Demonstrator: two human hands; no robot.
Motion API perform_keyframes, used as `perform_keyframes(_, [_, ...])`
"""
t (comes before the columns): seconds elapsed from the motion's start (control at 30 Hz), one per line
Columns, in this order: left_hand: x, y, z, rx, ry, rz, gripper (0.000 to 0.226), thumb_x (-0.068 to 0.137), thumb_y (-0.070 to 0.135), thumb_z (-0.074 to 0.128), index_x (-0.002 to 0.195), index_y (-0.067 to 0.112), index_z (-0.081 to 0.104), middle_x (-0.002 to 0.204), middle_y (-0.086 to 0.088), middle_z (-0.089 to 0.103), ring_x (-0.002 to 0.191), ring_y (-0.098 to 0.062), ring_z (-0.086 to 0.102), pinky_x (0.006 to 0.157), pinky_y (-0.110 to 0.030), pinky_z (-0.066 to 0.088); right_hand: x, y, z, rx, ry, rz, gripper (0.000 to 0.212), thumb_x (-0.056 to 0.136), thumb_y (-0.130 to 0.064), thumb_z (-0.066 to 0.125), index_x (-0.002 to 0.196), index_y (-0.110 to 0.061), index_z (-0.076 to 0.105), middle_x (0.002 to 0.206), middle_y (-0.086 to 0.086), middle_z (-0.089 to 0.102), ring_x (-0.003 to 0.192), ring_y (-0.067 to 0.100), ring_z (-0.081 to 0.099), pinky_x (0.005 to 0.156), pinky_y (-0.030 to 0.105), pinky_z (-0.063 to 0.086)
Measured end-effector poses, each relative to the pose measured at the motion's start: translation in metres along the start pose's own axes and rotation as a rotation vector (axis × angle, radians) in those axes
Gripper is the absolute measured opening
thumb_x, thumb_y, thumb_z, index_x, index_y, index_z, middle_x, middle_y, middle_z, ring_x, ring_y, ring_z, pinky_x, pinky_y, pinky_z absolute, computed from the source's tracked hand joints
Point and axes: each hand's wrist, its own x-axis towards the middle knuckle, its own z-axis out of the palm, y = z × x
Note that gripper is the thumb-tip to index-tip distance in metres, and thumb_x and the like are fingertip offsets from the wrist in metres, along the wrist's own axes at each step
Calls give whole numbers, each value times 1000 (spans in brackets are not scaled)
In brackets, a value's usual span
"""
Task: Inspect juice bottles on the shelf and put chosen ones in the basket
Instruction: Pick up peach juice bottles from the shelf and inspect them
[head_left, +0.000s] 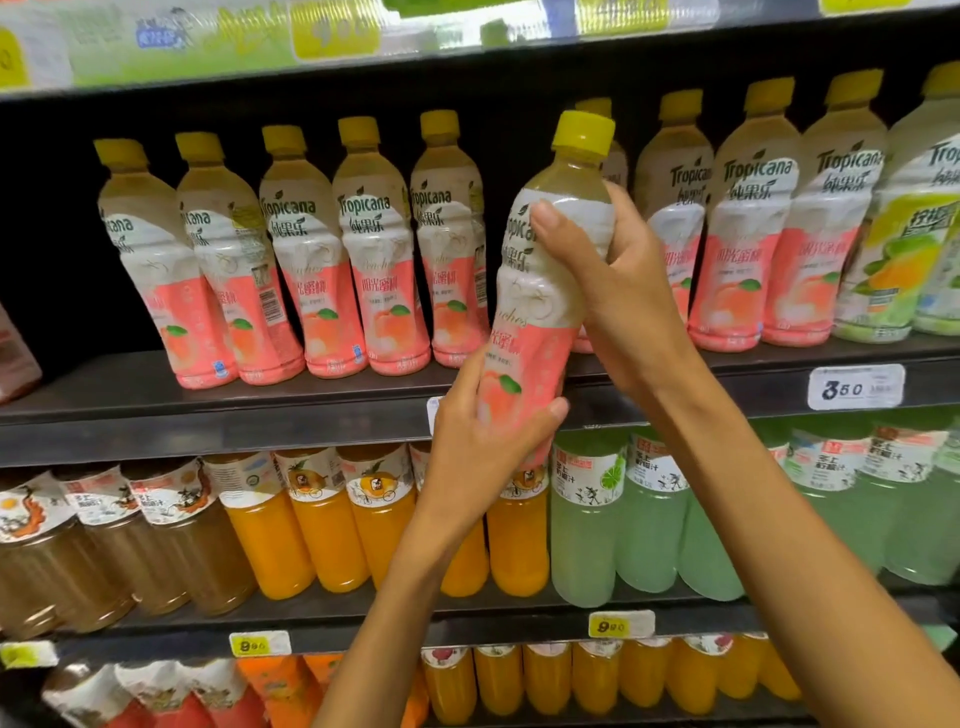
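Note:
A peach juice bottle (540, 291) with a yellow cap and a pink and white label is held upright, slightly tilted, in front of the middle shelf. My left hand (478, 436) grips its base from below. My right hand (608, 270) wraps its upper part, thumb across the white label. Behind it, a row of the same peach bottles (358, 249) stands on the black shelf (208, 410). No basket is in view.
Lime-labelled bottles (904, 244) stand at the right end of that row. The shelf below holds brown, orange (322, 530) and pale green bottles (587, 525). Lower still are more orange and red bottles. Price tags (854, 387) sit on the shelf edges.

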Motion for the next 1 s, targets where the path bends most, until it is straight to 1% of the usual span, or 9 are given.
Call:
perform_keyframes(0.13, [-32, -2, -4, -292, -239, -162, 44, 69, 33, 73, 109, 18, 61, 96, 3, 73, 87, -12, 70, 72, -20, 53, 0, 5, -11, 274, -66, 232, 42, 88, -43, 49, 114, -11, 59, 101, 7, 70, 96, 24, 68, 83, 39, 57])
perform_keyframes(0.27, [-46, -10, 5, -425, -326, -264, 48, 71, 35, 67, 114, 14, 62, 103, -7, 72, 95, -22, 69, 80, -32, 54, -9, 16, -14, 549, -174, 407, 39, 90, -40, 48, 110, -9, 60, 93, 10, 72, 86, 24, 70, 76, 37, 58])
perform_keyframes(0.37, [-54, -16, 9, -412, -367, -320, 59, 73, 40, 65, 124, 13, 55, 114, -9, 69, 105, -25, 66, 89, -39, 53, -15, 24, -13, 510, -123, 423, 31, 86, -34, 51, 102, -9, 61, 84, 6, 69, 75, 20, 66, 70, 33, 54])
perform_keyframes(0.47, [-59, -16, 12, -372, -350, -350, 56, 77, 54, 65, 125, 27, 53, 116, -3, 68, 108, -20, 65, 90, -38, 53, -21, 30, -13, 371, -52, 416, 26, 87, -32, 54, 99, -11, 63, 84, 6, 70, 75, 20, 66, 71, 34, 53])
perform_keyframes(0.57, [-59, -10, 17, -386, -189, -384, 61, 70, 68, 61, 112, 24, 60, 99, -5, 73, 89, -20, 71, 74, -31, 58, -26, 34, -13, 287, 27, 432, 18, 94, -28, 56, 94, -13, 66, 85, 7, 70, 78, 21, 66, 72, 34, 54])
perform_keyframes(0.67, [-59, -9, 18, -432, -103, -421, 70, 66, 75, 52, 105, 18, 66, 86, -8, 74, 73, -20, 71, 64, -32, 57, -27, 32, -12, 323, 33, 476, 25, 94, -35, 55, 100, -12, 64, 94, 10, 67, 91, 25, 63, 82, 38, 52])
perform_keyframes(0.77, [-63, -7, 18, -716, -248, -491, 67, 75, 74, 46, 103, 17, 70, 81, -12, 70, 64, -22, 67, 61, -32, 54, -25, 24, -12, 477, -97, 521, 39, 89, -46, 54, 98, -9, 62, 87, 9, 66, 89, 26, 65, 81, 38, 54])
perform_keyframes(0.87, [-68, -4, 21, -960, -404, -515, 61, 81, 68, 42, 104, 20, 70, 81, -11, 69, 65, -22, 67, 62, -33, 55, -23, 18, -5, 672, -158, 603, 43, 80, -48, 55, 92, -7, 63, 84, 11, 68, 81, 27, 70, 69, 37, 59])
perform_keyframes(1.0, [-71, -12, 21, -900, -382, -527, 75, 84, 67, 35, 124, 8, 58, 88, -16, 69, 78, -26, 68, 73, -39, 57, -23, 19, -4, 462, -126, 559, 38, 93, -46, 49, 82, -12, 62, 74, 4, 66, 69, 19, 63, 66, 29, 54])
